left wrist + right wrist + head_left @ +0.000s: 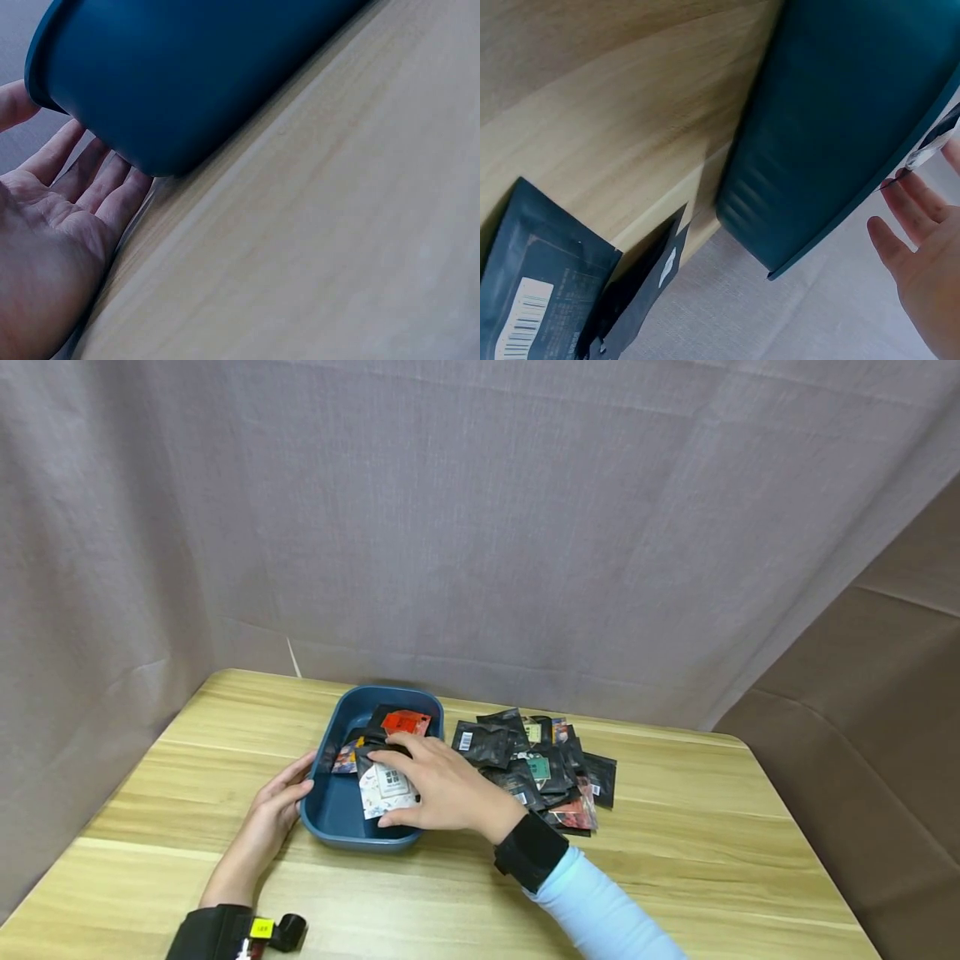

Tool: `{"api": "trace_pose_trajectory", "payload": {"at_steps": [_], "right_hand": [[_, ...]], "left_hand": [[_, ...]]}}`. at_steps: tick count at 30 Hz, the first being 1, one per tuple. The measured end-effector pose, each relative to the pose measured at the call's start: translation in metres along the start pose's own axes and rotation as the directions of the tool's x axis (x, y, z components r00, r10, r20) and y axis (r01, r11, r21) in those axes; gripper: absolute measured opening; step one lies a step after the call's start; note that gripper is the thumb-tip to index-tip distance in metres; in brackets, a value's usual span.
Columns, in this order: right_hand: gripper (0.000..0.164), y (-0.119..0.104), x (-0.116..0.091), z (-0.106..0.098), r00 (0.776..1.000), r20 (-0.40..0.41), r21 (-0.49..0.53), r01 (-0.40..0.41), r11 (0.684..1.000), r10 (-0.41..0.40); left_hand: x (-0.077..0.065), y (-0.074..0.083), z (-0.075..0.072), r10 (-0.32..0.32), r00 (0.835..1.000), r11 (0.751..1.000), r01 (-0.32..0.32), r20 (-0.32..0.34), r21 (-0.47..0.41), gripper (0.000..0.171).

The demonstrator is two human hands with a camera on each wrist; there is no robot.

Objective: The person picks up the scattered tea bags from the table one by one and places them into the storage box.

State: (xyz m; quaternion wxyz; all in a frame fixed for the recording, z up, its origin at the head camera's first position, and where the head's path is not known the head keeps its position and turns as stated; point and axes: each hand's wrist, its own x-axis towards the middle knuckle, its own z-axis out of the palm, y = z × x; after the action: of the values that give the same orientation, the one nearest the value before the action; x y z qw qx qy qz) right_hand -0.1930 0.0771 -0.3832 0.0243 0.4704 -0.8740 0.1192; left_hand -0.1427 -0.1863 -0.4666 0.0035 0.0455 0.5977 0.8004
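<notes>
A dark blue plastic bin (pixel 341 817) stands on the table with several sachets inside, one with an orange-red label (pixel 406 722). My left hand (pixel 272 803) rests against the bin's left side, thumb at the rim and fairly straight fingers along the outer wall; the left wrist view shows the open palm (pixel 56 232). Over the bin, my right hand (pixel 453 785) holds a black-and-white patterned sachet (pixel 386 789) between thumb and fingers. In the right wrist view, the sachet's edge (pixel 934 146) shows at the fingertips above the rim; the rest is hidden.
Right of the bin lies a loose pile of mostly black sachets (pixel 483 745), some with green, yellow or red labels. Behind the wooden table (pixel 675 852) hangs a grey cloth (pixel 525 527). Brown cloth (pixel 870 710) borders the right side.
</notes>
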Motion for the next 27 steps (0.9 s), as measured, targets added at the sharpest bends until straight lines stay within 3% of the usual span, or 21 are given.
{"api": "trace_pose_trajectory", "payload": {"at_steps": [15,27], "right_hand": [[0.090,0.008,-0.010,-0.004,1.000,0.003,0.016,-0.010,1.000,0.010],[0.088,0.043,-0.036,-0.020,0.989,0.029,0.054,-0.148,0.988,0.146]], "left_hand": [[-0.001,0.003,0.001,-0.022,1.000,0.999,0.022,-0.004,0.031,0.058],[-0.001,0.002,0.003,-0.030,1.000,0.999,0.030,-0.003,0.037,0.057]]}}
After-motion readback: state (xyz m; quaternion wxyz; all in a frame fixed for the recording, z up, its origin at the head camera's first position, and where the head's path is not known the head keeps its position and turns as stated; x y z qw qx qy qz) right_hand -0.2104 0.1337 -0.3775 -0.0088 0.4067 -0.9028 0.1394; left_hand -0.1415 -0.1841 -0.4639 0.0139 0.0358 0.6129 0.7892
